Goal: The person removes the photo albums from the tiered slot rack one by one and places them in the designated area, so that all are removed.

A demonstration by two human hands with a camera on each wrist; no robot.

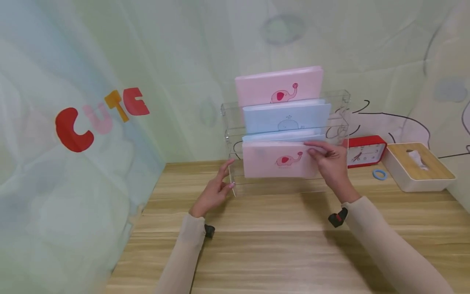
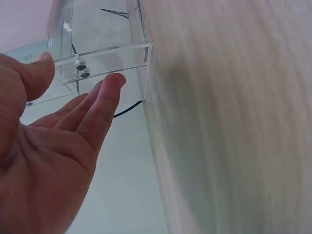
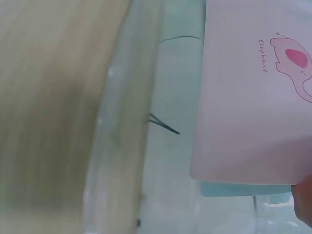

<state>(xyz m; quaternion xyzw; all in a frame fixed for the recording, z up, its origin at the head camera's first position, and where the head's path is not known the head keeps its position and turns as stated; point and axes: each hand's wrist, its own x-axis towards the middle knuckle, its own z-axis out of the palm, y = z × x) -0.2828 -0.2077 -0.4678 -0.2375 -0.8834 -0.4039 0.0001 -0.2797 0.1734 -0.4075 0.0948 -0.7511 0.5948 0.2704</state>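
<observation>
My right hand pinches the top right of a pink notebook with a red elephant drawing, thumb on its front. The notebook stands upright in the front of a clear acrylic rack; its lower edge is above the desk. In the right wrist view the notebook's cover reads "Elephant", and only a bit of the fingers shows. Fairly straight fingers of my left hand touch the rack's left side. In the left wrist view, the left hand lies beside the clear panel.
Behind stand a blue whale notebook and another pink elephant notebook. To the right are a red clock, a blue ring and a tissue box. A patterned curtain hangs behind the wooden desk.
</observation>
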